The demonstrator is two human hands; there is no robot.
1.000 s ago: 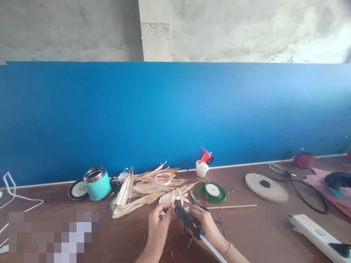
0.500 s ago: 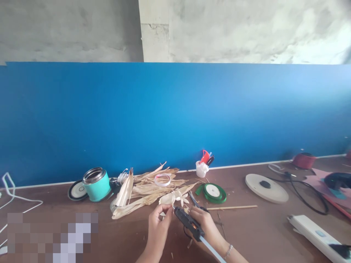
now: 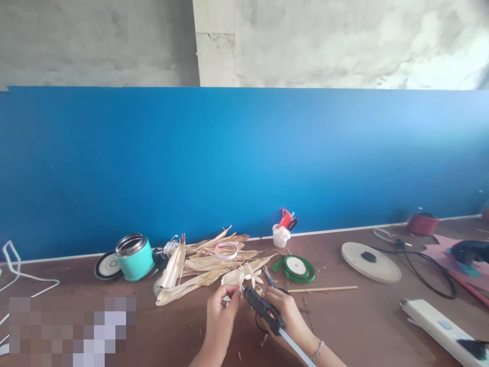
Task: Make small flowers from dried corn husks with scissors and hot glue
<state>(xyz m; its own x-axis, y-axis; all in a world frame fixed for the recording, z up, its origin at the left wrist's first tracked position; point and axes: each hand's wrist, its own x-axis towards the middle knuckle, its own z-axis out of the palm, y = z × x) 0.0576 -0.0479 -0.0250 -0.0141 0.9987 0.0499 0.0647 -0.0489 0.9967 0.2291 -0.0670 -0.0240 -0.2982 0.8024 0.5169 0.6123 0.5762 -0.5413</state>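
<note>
My right hand (image 3: 284,308) is wrapped round a black hot glue gun (image 3: 263,309) with a pale glue stick (image 3: 296,346) sticking out of its rear. The gun's nozzle points up and left, at the fingertips of my left hand (image 3: 224,308). Those fingers pinch a pale piece of corn husk (image 3: 234,277); its lower end is hidden by them. A small husk flower (image 3: 252,276) lies just beyond the nozzle. Dried corn husks (image 3: 206,267) are heaped behind my left hand. Scissors (image 3: 268,276) lie partly hidden behind the gun and my right hand.
A roll of white tape (image 3: 226,251) rests on the husks. Right of them are a green ribbon spool (image 3: 297,267), a thin stick (image 3: 324,289) and a white cup (image 3: 280,236) with tools. An open turquoise jar (image 3: 134,261) stands left; a power strip (image 3: 439,326) lies right.
Almost nothing differs. The glue gun has shifted very slightly right and down, its nozzle still by my left fingertips.
</note>
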